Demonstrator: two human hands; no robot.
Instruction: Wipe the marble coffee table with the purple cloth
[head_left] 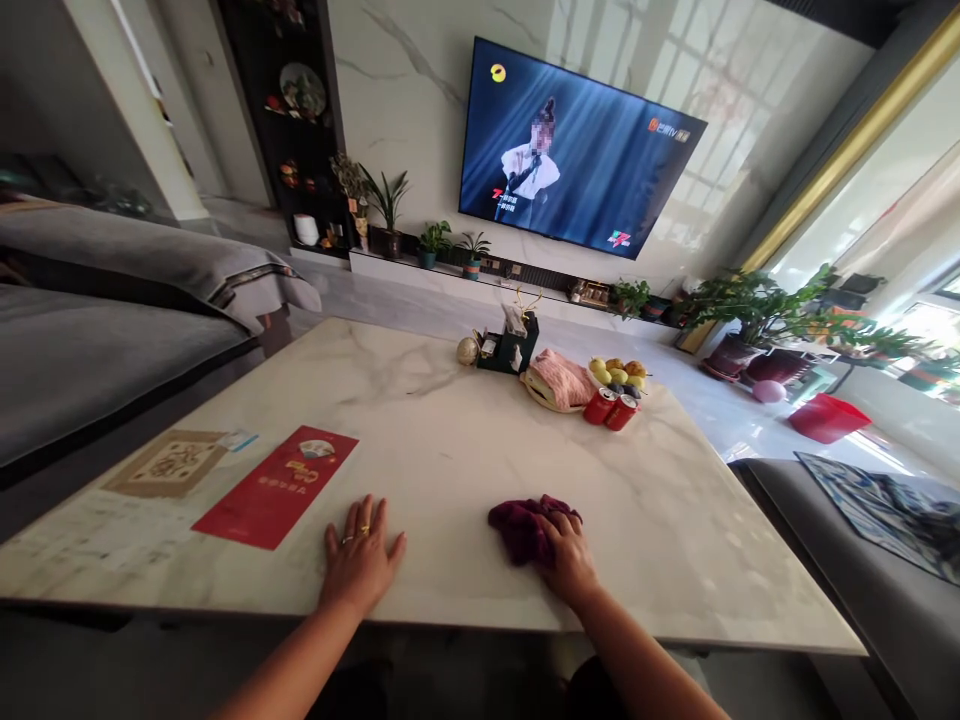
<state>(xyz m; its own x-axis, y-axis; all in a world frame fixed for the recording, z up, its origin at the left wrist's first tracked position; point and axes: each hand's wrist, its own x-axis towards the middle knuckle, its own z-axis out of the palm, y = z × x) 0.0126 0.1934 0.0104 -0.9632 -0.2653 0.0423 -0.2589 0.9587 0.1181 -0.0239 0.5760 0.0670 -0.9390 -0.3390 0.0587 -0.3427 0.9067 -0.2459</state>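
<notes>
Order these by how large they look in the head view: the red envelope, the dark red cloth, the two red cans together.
1. red envelope, clearly largest.
2. dark red cloth, partly under the right hand.
3. two red cans, smallest, but they stand farther from the camera, so true size is unsure.

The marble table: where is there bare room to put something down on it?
The widest bare patch is the table middle, between the red envelope and the two red cans. The right side past the maroon cloth under the right hand is also bare. The far edge is crowded: cans, fruit, pink cloth, a dark holder.
</notes>
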